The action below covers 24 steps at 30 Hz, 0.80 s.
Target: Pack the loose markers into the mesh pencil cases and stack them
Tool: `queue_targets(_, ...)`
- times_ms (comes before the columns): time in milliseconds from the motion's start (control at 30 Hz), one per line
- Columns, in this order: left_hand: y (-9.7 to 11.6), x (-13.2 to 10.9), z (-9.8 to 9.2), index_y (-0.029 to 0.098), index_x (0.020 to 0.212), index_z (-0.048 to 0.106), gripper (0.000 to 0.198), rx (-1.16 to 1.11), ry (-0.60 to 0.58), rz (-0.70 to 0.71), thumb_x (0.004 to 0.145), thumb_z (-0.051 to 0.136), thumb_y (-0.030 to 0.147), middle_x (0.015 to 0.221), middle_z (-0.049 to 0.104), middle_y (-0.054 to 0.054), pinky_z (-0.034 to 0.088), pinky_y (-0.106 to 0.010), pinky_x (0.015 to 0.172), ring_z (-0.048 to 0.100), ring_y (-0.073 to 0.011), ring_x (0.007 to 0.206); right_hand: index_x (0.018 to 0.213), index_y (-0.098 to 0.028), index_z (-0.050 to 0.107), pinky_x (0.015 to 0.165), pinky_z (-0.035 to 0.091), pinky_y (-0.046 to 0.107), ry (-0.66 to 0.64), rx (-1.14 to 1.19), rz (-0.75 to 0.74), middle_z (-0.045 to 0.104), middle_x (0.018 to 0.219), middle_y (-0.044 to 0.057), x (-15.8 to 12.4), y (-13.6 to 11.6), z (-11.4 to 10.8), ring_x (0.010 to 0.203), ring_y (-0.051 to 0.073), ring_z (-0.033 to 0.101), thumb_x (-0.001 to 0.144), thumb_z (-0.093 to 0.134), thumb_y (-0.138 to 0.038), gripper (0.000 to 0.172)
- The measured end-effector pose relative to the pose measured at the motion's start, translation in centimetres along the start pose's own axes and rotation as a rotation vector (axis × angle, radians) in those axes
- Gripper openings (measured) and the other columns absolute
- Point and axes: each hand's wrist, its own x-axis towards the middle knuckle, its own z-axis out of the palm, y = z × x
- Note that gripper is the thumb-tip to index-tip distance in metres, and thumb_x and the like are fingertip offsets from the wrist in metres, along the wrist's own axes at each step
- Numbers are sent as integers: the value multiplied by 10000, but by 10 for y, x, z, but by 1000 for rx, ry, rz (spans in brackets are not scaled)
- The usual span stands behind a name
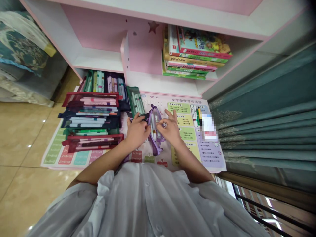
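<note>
Purple zip pouch (155,123) lies between both hands, long axis pointing away from the body, pens (153,126) inside. Left hand (137,131): fingers curled at its left edge, grip unclear. Right hand (171,130): fingers pinched narrow just above it, contact unclear.

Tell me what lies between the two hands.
In the head view, a clear pencil pouch with purple trim lies between the left hand and the right hand, with pens inside it.
</note>
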Motion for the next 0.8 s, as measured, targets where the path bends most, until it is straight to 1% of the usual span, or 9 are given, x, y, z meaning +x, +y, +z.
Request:
queue_targets(100, 0, 0, -1, 209, 700, 699, 220, 3, -1, 7, 889, 598, 258, 1323, 675, -91, 283, -684, 1156, 433, -340, 1435, 586, -211, 624, 1252, 102, 616, -59, -43, -11, 588, 1435, 70, 1, 1, 11, 1489, 330, 337, 725, 693, -259, 163)
queue_targets(167, 1, 0, -1, 210, 703, 699, 218, 7, 6, 9, 890, 599, 259, 1322, 676, -91, 286, -678, 1157, 431, -331, 1437, 583, -212, 627, 1253, 82, 626, -83, -69, -4, 586, 1436, 64, 1, 2, 16, 1478, 329, 354, 729, 700, -275, 175)
queue_targets(233, 1, 0, -1, 209, 714, 704, 216, 10, 5, 8, 892, 595, 263, 1326, 673, -91, 286, -675, 1157, 433, -332, 1436, 581, -207, 631, 1241, 95, 648, -97, -96, 25, 551, 1474, 61, 1, 0, 19, 1501, 349, 299, 724, 720, -293, 189)
queue_targets(367, 1, -1, 0, 207, 740, 724, 213, 9, -5, 11, 890, 587, 269, 1334, 666, -83, 272, -673, 1168, 431, -351, 1433, 593, -186, 636, 1159, 181, 738, -154, -165, 103, 464, 1551, 89, 1, -5, 20, 1539, 430, 123, 721, 755, -321, 220)
queue_targets(467, 1, -1, -1, 208, 740, 726, 216, 10, -13, 7, 890, 585, 273, 1343, 659, -88, 269, -676, 1168, 427, -354, 1434, 607, -178, 631, 1132, 199, 758, -192, -200, 124, 437, 1569, 102, 1, -8, 21, 1536, 449, 100, 732, 763, -338, 243)
queue_targets(567, 2, -1, -1, 208, 732, 719, 215, 10, -13, 7, 888, 585, 270, 1342, 661, -89, 275, -679, 1160, 428, -350, 1435, 631, -182, 632, 1145, 188, 748, -188, -192, 125, 433, 1571, 93, 0, -7, 22, 1537, 438, 98, 735, 765, -336, 228)
queue_targets(667, 2, -1, -2, 213, 725, 709, 216, 6, -5, 7, 892, 585, 269, 1338, 666, -84, 284, -672, 1158, 430, -338, 1436, 655, -201, 631, 1186, 167, 703, -91, -139, 51, 516, 1498, 96, 3, -3, 16, 1517, 381, 222, 761, 740, -341, 207)
queue_targets(733, 2, -1, -2, 212, 723, 706, 216, 2, -5, 2, 893, 587, 271, 1335, 668, -82, 288, -674, 1154, 434, -339, 1433, 665, -211, 629, 1212, 155, 662, 54, -108, -5, 579, 1426, 94, 9, 6, 6, 1479, 336, 321, 791, 710, -353, 207)
queue_targets(800, 1, -1, -1, 210, 718, 705, 216, -5, -7, -1, 891, 592, 274, 1331, 669, -81, 286, -680, 1154, 437, -349, 1429, 690, -211, 637, 1221, 142, 646, 219, -124, -6, 603, 1386, 98, 18, 22, -9, 1446, 315, 377, 814, 680, -357, 197)
